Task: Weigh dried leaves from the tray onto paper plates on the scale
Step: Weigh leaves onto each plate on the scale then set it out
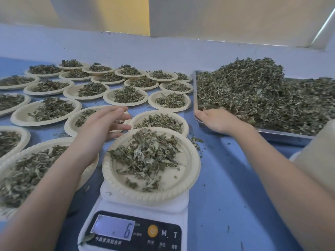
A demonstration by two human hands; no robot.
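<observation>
A white digital scale (134,230) stands at the front, its display showing 6. On it sits a cream paper plate (188,160) holding a loose heap of dried leaves (146,153). My left hand (103,125) hovers just left of that plate's far rim, fingers straight and spread, holding nothing. My right hand (215,120) rests on the near left corner of the metal tray (282,134); its fingers reach into the big pile of dried leaves (253,91) and their tips are hidden.
Several filled paper plates (45,113) cover the blue table (226,187) to the left and behind the scale, packed close together. A pale wall (163,49) closes the far edge. Something pale (317,160) stands at the right edge.
</observation>
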